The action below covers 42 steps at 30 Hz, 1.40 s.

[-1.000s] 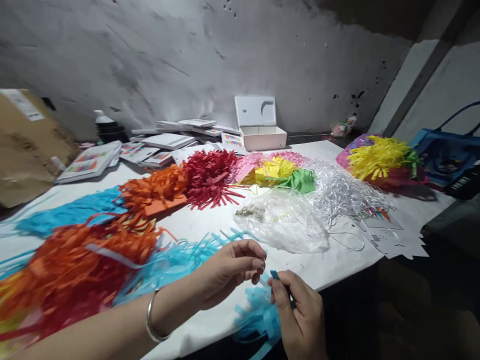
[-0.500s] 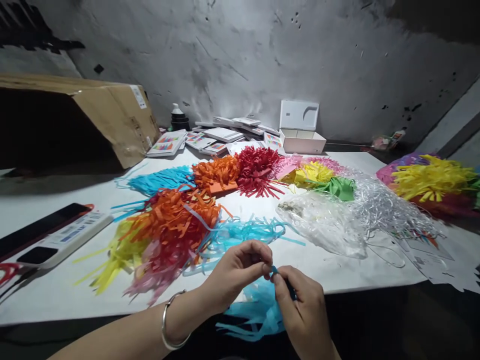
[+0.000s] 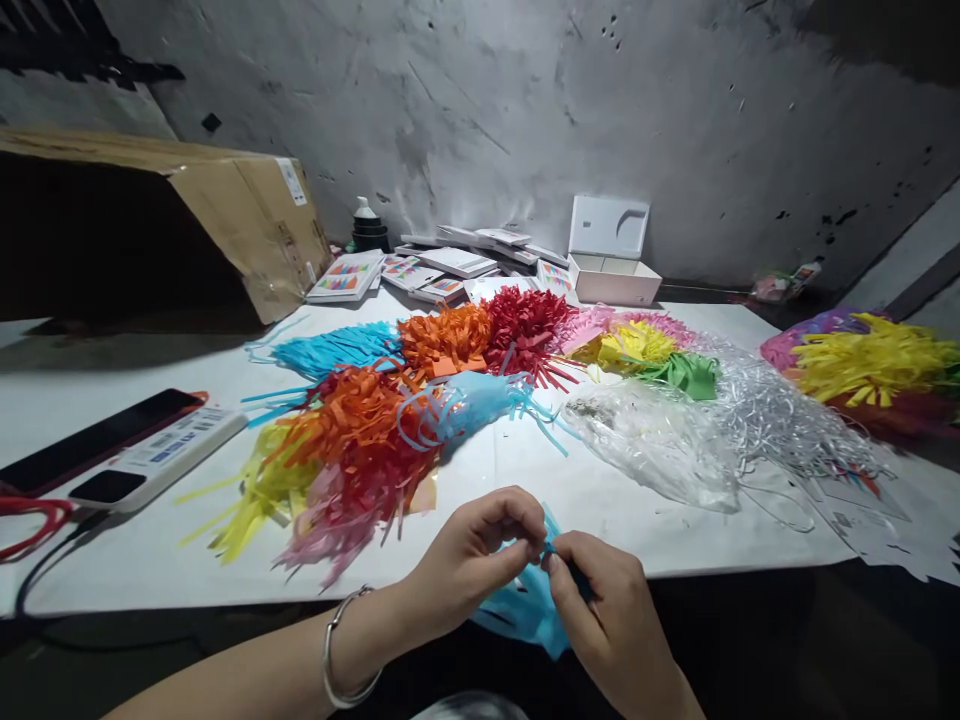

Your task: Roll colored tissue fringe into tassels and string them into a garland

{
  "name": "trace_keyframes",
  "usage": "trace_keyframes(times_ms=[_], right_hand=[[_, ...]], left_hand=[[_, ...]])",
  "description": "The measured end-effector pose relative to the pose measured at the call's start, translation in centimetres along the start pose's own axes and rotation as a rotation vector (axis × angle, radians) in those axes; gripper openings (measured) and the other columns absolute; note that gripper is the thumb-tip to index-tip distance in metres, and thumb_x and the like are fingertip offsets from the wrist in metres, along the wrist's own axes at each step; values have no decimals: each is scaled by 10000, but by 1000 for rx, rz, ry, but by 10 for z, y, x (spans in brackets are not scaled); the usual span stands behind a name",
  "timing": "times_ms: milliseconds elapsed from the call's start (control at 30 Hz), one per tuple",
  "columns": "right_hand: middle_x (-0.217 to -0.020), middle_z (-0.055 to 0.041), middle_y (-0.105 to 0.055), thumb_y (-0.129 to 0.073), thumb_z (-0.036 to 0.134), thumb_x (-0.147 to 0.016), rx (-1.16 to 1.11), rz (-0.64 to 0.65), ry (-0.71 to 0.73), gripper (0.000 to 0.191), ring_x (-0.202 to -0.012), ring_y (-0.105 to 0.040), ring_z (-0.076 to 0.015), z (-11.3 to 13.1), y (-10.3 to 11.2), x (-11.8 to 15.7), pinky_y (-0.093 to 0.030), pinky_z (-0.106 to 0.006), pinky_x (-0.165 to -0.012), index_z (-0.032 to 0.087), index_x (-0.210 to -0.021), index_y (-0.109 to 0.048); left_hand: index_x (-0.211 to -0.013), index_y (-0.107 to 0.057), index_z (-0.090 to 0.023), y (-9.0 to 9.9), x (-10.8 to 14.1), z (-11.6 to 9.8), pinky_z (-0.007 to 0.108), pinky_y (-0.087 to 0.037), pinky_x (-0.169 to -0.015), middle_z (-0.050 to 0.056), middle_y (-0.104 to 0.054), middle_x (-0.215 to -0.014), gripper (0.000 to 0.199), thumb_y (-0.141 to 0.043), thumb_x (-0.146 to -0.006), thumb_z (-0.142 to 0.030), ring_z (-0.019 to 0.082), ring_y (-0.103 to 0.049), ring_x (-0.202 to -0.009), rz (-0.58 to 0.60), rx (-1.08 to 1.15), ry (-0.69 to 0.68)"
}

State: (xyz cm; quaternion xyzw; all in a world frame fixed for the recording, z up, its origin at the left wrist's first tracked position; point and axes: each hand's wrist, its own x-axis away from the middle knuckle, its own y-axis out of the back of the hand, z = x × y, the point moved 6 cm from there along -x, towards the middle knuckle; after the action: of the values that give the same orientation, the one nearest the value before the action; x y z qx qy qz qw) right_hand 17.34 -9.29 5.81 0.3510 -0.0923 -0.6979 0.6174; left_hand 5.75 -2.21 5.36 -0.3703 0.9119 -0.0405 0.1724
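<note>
Over the table's front edge, my left hand (image 3: 499, 545) is closed, its thumb and fingertips pinching the twisted middle of a light-blue paper tassel (image 3: 525, 610). My right hand (image 3: 604, 600) grips the same tassel from the other side, fingers folded over it. Blue fringe hangs below and behind both hands, partly hidden by them. Farther off, a bunch of light-blue streamers (image 3: 480, 400) shows beside the orange fringe; whether it joins the held tassel, I cannot tell. Left of that, orange tassels (image 3: 345, 415) overlap red, pink (image 3: 330, 530) and yellow ones (image 3: 281, 480).
Blue, orange, red, yellow and green tassels line the back, with silver tinsel (image 3: 780, 420) and a clear plastic bag (image 3: 652, 435) at right. A phone (image 3: 97, 440) and a white power bank (image 3: 161, 455) lie left, near a cardboard box (image 3: 247, 220). Flat packs (image 3: 349, 277) are piled behind.
The light-blue streamers beyond my hands have shifted away toward the back tassels. The fringe hanging under my hands has swung and changed shape. Both hands keep their grip; the view has tilted slightly.
</note>
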Motion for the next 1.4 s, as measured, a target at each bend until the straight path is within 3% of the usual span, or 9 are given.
trace_keyframes(times_ms=[200,333,467,533,767,933,1233,1400], right_hand=[[-687,26,-529,-396,256,-1000,-92,44,20,267,-605,-504,-110,-1,-4,2,-372,-228,-582,204,-776,-534],[-637,43,-443,-417,205,-979,12,55,131,279,-566,-444,-102,3,-4,1,-319,-237,-552,214,-702,-442],[-638,38,-447,-421,145,-963,150,-25,198,257,-559,-447,-104,7,-1,1,-298,-249,-555,209,-716,-455],[-634,38,-442,-422,145,-962,149,4,221,262,-556,-443,-103,8,-3,1,-297,-248,-552,209,-710,-451],[-650,32,-488,-411,177,-981,67,40,140,260,-567,-472,-109,2,-9,3,-329,-243,-557,211,-733,-481],[-799,-2,-623,-468,228,-998,-37,42,57,150,-712,-598,-134,-6,-7,5,-427,-234,-660,207,-908,-587],[-704,7,-590,-431,186,-995,67,-74,111,222,-626,-577,-137,-6,-13,9,-403,-248,-583,207,-830,-577],[-855,-22,-674,-506,230,-999,75,-32,183,100,-748,-645,-158,-5,-18,4,-464,-248,-673,200,-1042,-591]], left_hand=[[-863,-662,-147,2,0,4,249,-454,-688,34,-592,-821,214,-735,-865,-348,138,-553,-749,-12,-4,83],[-836,-662,-143,4,2,9,255,-447,-692,43,-609,-816,243,-747,-851,-370,145,-552,-755,8,7,140],[-826,-670,-141,6,4,12,252,-446,-696,40,-619,-807,246,-767,-834,-367,143,-557,-754,10,14,179],[-837,-673,-142,6,5,13,250,-451,-692,32,-623,-796,241,-782,-819,-356,139,-564,-740,9,40,215],[-845,-680,-136,11,8,21,237,-453,-696,33,-639,-811,256,-820,-781,-341,133,-571,-754,-20,97,274],[-830,-678,-138,13,7,18,242,-460,-675,20,-613,-783,273,-822,-774,-363,129,-561,-720,-68,96,233],[-857,-690,-146,18,8,14,261,-508,-704,38,-677,-800,173,-795,-771,-253,162,-629,-756,-88,-113,218],[-820,-715,-133,26,8,12,269,-512,-689,61,-728,-775,122,-784,-743,-197,180,-660,-736,-57,-157,303]])
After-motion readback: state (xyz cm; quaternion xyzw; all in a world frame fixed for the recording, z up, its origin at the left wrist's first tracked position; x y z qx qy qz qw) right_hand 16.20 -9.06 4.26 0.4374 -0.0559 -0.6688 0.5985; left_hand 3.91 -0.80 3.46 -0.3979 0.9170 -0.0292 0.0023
